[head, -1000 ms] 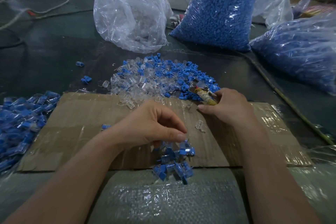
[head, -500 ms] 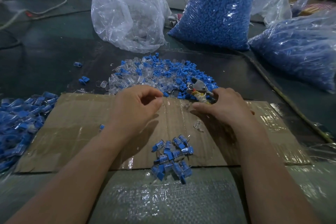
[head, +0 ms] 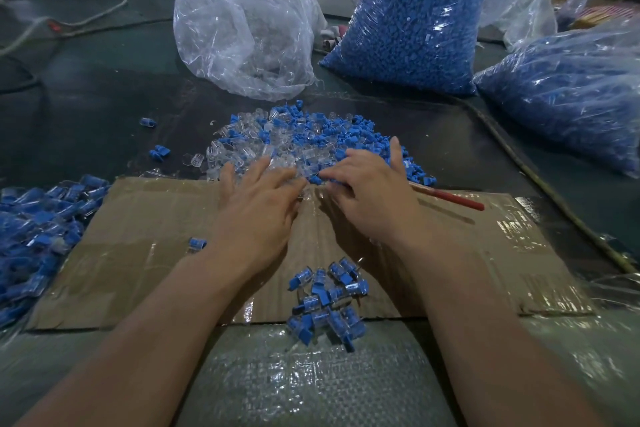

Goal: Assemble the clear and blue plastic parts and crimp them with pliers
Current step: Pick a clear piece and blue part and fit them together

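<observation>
The cardboard sheet (head: pixel 138 253) is matt brown paperboard, crossed by glossy clear tape strips (head: pixel 512 229). Just beyond the cardboard, the pile of parts (head: pixel 304 142) mixes glassy clear plastic with duller blue plastic. Farther behind it, the bags (head: pixel 242 28) are thin, crinkled, shiny film. The tabletop (head: pixel 86 107) looks dark and matt.

Single feed: head cam, worn, wide-angle. I'm looking forward and down along both forearms. Close range: left hand (head: pixel 256 215) and right hand (head: pixel 370 198) sit mid-frame at the far edge of the cardboard sheet (head: pixel 138 236). Bubble wrap (head: pixel 294 374) fills the bottom edge, nearest me. Loose parts pile (head: pixel 311 139) lies just past the hands; clear bag (head: pixel 242 28) and blue bag (head: pixel 412 28) sit along the top, farthest back.
</observation>
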Demonstrator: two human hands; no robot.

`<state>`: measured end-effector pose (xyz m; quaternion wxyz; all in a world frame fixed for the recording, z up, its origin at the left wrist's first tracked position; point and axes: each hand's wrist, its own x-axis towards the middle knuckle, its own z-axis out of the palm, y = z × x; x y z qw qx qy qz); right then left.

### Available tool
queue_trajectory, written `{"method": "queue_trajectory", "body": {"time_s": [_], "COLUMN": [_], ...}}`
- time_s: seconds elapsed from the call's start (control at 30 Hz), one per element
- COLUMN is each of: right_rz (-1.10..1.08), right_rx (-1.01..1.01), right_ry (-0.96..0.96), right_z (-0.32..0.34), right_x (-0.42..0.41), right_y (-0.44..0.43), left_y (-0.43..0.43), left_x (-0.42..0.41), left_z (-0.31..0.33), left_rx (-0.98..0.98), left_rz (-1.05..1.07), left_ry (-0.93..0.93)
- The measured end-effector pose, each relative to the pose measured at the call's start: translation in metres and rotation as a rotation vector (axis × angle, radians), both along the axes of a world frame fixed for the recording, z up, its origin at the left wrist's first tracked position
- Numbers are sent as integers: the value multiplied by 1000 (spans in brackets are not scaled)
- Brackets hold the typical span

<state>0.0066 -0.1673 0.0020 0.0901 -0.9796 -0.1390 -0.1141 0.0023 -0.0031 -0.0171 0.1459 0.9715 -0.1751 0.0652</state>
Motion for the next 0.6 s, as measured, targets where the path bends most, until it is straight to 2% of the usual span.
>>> {"method": "queue_trajectory", "body": {"time_s": [0.23,0.37,0.6], "right_rz": [52,31,-8], "right_rx": [-83,-50,18], "right_ry": [140,89,28], "right_z": [-4,-5,-6], "right_x": [1,4,7], "right_y": [8,9,5], "left_y": [1,2,1], "left_x": [-2,0,-6], "left_z": [1,1,8], "left_rx": [-134,-166,-439], "left_rz": [-11,-6,14], "left_ry": [-172,-193,-264]}}
